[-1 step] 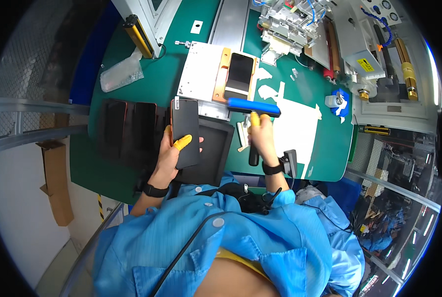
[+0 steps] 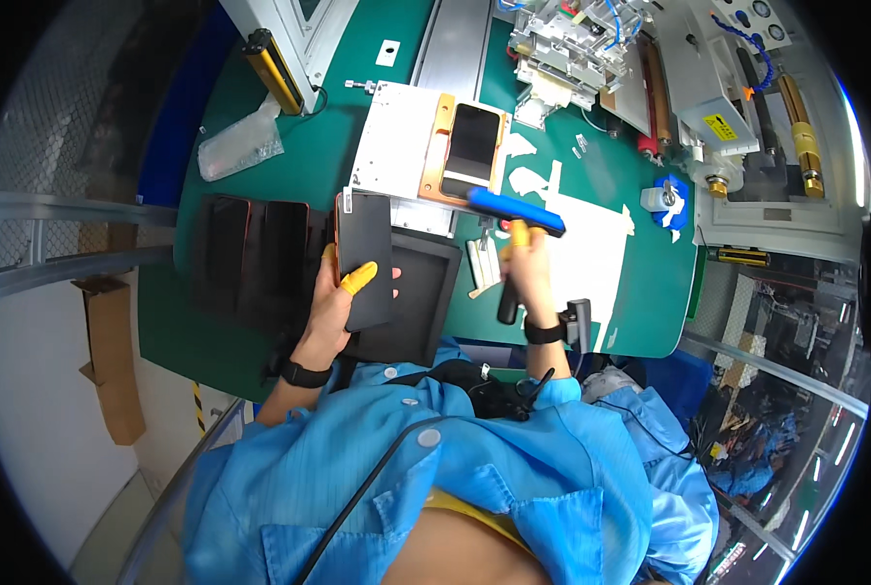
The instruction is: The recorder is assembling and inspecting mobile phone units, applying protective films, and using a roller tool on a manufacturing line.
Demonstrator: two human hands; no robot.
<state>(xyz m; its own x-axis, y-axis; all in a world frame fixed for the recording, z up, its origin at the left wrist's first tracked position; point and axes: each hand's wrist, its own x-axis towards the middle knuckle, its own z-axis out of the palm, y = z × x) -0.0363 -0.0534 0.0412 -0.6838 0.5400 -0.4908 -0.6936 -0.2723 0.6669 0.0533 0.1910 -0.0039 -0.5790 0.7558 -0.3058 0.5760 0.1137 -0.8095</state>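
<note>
My left hand (image 2: 336,297), with yellow finger cots, is closed around a dark phone (image 2: 367,244) with an orange edge and a small white label at its top corner. It holds the phone over the right part of a black tray (image 2: 425,292). In my right hand (image 2: 528,268), also in yellow cots, is the black handle of a blue roller (image 2: 516,211). The roller hangs near the front right corner of a fixture, above the edge of a white sheet (image 2: 586,253). Another phone (image 2: 474,136) lies in the fixture's copper-coloured frame (image 2: 436,146).
More phones (image 2: 286,244) lie in dark trays at the left. A clear bubble-wrap bag (image 2: 240,144) rests behind them. Machinery (image 2: 577,54) stands at the back right, with a small dispenser bottle (image 2: 661,199) on a blue base in front. White scraps (image 2: 527,180) lie beside the fixture.
My right hand has shifted right with the roller, which now sits farther from the phone in the fixture. My left hand and its phone stay almost in place.
</note>
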